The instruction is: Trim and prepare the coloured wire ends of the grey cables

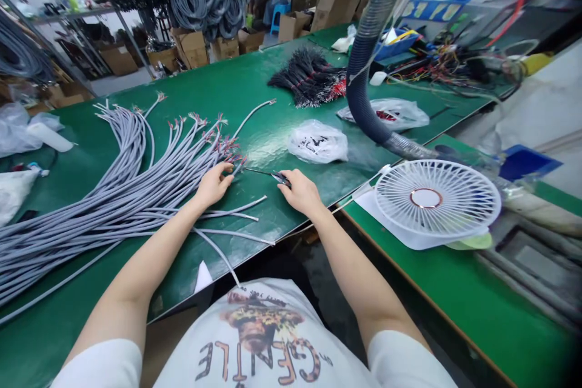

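My left hand (216, 185) is closed, thumb against fingers, on the end of a grey cable (239, 166) beside the front of a large bundle of grey cables (136, 194). Thin red and pale inner wires stick out of many of the bundle's ends. A slim metal hand tool (280, 179) sits in my right hand (301, 191), which is closed around it. Its thin, dark tip points left toward the cable end; whether they touch I cannot tell. Several loose grey cables (240, 233) reach toward the table's front edge below my left hand.
On the green table (254, 82) lie a bundle of black wires (309, 76) and a plastic bag (318, 140). A ribbed hose (359, 73) curves down at the right, near a white fan (436, 230). Cardboard boxes (191, 48) and two people are in the background.
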### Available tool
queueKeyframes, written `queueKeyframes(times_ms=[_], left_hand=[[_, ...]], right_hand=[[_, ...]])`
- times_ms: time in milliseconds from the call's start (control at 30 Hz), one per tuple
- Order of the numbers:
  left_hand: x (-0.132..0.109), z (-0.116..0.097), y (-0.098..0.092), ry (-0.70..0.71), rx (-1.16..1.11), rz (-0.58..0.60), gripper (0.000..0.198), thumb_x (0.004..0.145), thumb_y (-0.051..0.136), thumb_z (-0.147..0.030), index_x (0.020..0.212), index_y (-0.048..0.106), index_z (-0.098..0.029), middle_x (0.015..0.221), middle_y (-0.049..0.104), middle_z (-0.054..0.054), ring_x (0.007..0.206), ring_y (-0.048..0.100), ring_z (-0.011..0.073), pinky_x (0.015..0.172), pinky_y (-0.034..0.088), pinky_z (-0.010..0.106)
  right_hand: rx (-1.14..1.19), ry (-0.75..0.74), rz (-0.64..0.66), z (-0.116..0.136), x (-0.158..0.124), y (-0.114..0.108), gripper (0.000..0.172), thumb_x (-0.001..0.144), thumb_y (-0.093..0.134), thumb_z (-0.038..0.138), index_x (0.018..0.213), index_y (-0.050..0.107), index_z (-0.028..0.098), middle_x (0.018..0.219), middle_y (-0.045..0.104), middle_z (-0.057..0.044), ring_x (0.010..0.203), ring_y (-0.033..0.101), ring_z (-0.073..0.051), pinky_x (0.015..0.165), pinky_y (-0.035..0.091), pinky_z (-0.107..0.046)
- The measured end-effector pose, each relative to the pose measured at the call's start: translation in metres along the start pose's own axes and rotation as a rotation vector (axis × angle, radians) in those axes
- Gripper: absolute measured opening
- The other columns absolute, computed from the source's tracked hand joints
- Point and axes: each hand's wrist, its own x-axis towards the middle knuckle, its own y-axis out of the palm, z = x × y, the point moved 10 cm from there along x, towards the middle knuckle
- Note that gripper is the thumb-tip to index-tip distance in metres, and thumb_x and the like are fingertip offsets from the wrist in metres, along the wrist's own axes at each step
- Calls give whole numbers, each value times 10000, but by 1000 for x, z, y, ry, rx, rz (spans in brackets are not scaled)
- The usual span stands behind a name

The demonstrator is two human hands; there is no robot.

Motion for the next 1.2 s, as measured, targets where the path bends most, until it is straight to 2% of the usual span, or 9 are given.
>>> queueKeyframes(times_ms=[67,200,333,433,633,833,933,1033,1200], left_hand=[[-8,0,3,15,41,24,287,774,576,-234,1041,638,-147,1018,688,81,707,604,144,682,472,277],[-31,-15,4,92,95,102,215,831,554,-315,906,682,-161,878,698,59,737,600,160,698,452,279],[-51,-37,31,172,196,337,241,833,583,-385,874,696,-176,817,684,43,733,580,161,689,423,276],[-54,-47,51,184,219,421,213,809,617,-367,846,701,-175,772,661,40,731,558,162,692,405,275],[-46,-33,57,-84,-238,464,159,742,657,-303,722,632,-147,627,540,-14,585,481,106,596,392,237],[-49,-16,54,-231,-440,441,381,824,541,-398,1071,598,-112,641,535,-29,428,449,59,430,353,192],[-54,-16,62,-272,-647,489,425,819,562,-442,1088,614,-118,605,504,-48,384,403,36,385,269,164],[-56,-14,68,-313,-805,496,411,768,637,-457,979,635,-105,570,512,-48,358,394,31,365,236,161],[-51,-7,66,-334,-882,400,401,762,643,-460,962,589,-117,627,558,-42,350,383,15,358,239,160]], right_hand=[[-86,-42,26,3,-1,8,346,868,535,270,1196,590,175,1034,611,-110,950,562,-238,776,431,-307],[-163,-110,12,6,1,11,341,893,525,356,1171,613,179,1058,616,-122,987,517,-265,814,392,-342],[-187,-165,12,22,20,9,291,929,460,341,1104,640,192,1092,622,-120,1016,492,-262,819,365,-345],[-271,-195,58,38,39,18,261,921,462,292,1064,640,167,1105,617,-141,1054,479,-276,829,358,-355],[-357,-242,76,51,58,36,254,890,401,133,1020,616,94,1080,611,-205,1006,522,-275,792,373,-350],[-363,-234,8,31,67,13,280,851,349,85,995,587,52,886,644,-212,813,576,-276,697,387,-351],[-161,-155,-154,16,61,-21,304,862,334,128,1045,574,85,887,659,-178,789,601,-264,693,419,-347],[165,-163,-295,13,34,-44,284,876,362,212,1030,593,149,976,676,-137,877,626,-250,768,460,-349],[481,-116,-164,29,-17,-22,251,917,389,312,962,602,187,802,686,-53,696,641,-176,686,495,-290]])
